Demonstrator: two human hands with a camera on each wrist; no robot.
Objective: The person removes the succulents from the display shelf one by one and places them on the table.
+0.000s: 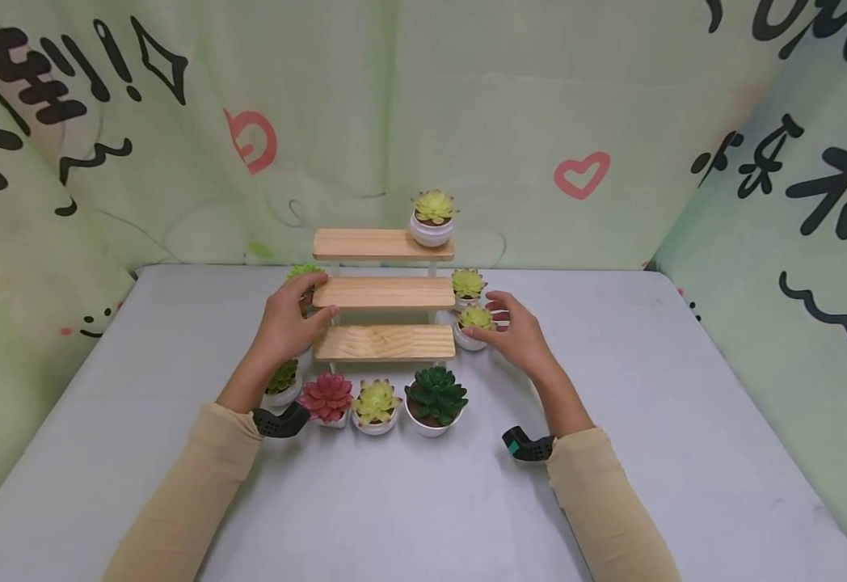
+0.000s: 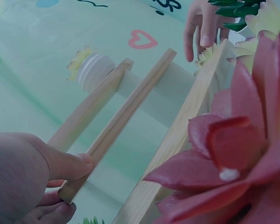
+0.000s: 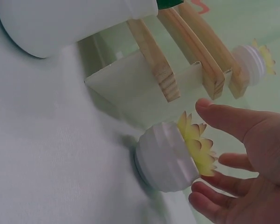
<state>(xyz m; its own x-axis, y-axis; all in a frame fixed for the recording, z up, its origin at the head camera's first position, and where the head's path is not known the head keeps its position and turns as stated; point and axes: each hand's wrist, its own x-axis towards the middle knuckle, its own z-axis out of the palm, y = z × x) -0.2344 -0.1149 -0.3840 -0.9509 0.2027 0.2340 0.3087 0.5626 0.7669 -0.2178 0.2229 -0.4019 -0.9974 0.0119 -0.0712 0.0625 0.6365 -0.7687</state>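
Observation:
A three-step wooden stand (image 1: 383, 293) stands mid-table. My left hand (image 1: 314, 314) pinches the left end of its middle plank (image 2: 126, 116), thumb (image 2: 67, 164) on top and fingers underneath. My right hand (image 1: 489, 319) hovers open around a yellow-green succulent in a white pot (image 1: 474, 325) at the stand's right side. In the right wrist view the thumb lies above that pot (image 3: 170, 156) and the fingers (image 3: 210, 203) below it, with no clear contact. Another yellow-green succulent pot (image 1: 432, 218) sits on the top step's right end.
Small potted succulents line the table in front of the stand: green (image 1: 283, 381), red (image 1: 326, 398), yellow (image 1: 376, 404), dark green (image 1: 435, 398). One more pot (image 1: 468, 287) stands right of the stand, and a green plant (image 1: 302, 272) behind my left hand. Printed cloth walls enclose the grey table (image 1: 649, 388).

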